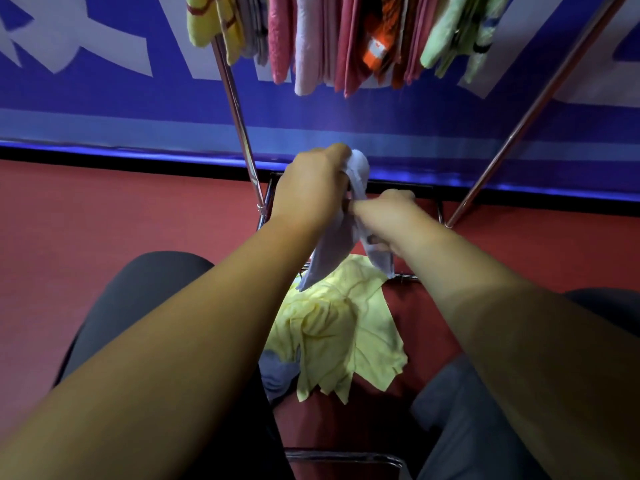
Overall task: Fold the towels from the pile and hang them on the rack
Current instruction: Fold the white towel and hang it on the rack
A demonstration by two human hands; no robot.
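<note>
A pale lavender towel (332, 251) hangs bunched between both hands above the pile. My left hand (311, 185) grips its upper end, where a white wad of cloth sticks out past the fingers. Just lower and to the right, my right hand (384, 216) pinches the same towel, whose two tails droop down. Below them lies the pile: a crumpled pale yellow towel (339, 327) with a grey-blue one (277, 375) under its left edge. The rack (239, 109) rises behind, and several folded towels (332, 39) in yellow, pink, orange and green hang from its top.
The rack's second slanted leg (526, 112) runs up to the right. A blue and white banner (104, 98) covers the wall behind. The floor (104, 220) is red. My knees in dark trousers (138, 299) flank the pile, and a chrome bar (343, 457) crosses below.
</note>
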